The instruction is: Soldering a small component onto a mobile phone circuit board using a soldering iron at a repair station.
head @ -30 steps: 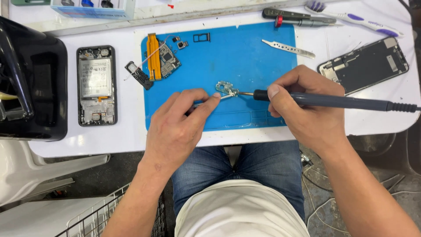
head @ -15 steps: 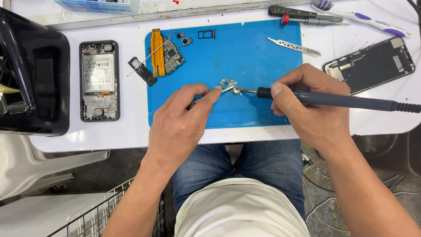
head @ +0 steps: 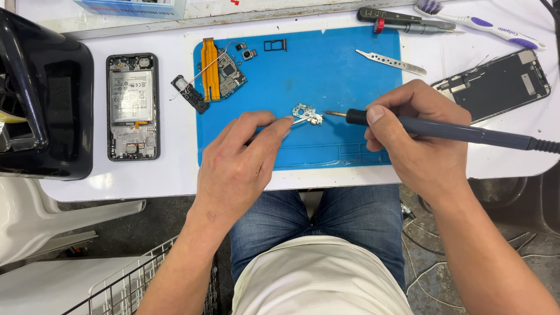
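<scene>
The soldering iron (head: 443, 129) now sits with its tip just short of the small metal part (head: 307, 113) at the centre of the frame, where half a second ago that tip was touching it, so the heat is off the piece for the moment and the joint, by my reading, is getting a pause. The right hand (head: 420, 137) keeps its closed, pen-style grip on the iron's dark handle, right of centre. The left hand (head: 245, 163) stays pinched on tweezers (head: 300, 120), their tips pressing the part down on the blue mat (head: 326, 64). Counting round the table: one mat, one iron, one circuit board with an orange flex strip (head: 219, 69) in the upper middle, one empty card tray (head: 275, 45) beside it, and one loose metal pry tool (head: 391, 61) at upper right. Two opened phones, one (head: 133, 106) at left and one (head: 496, 86) at far right. One toothbrush (head: 484, 24) and one screwdriver (head: 408, 18) along the top edge, and one black machine (head: 41, 99) at far left.
</scene>
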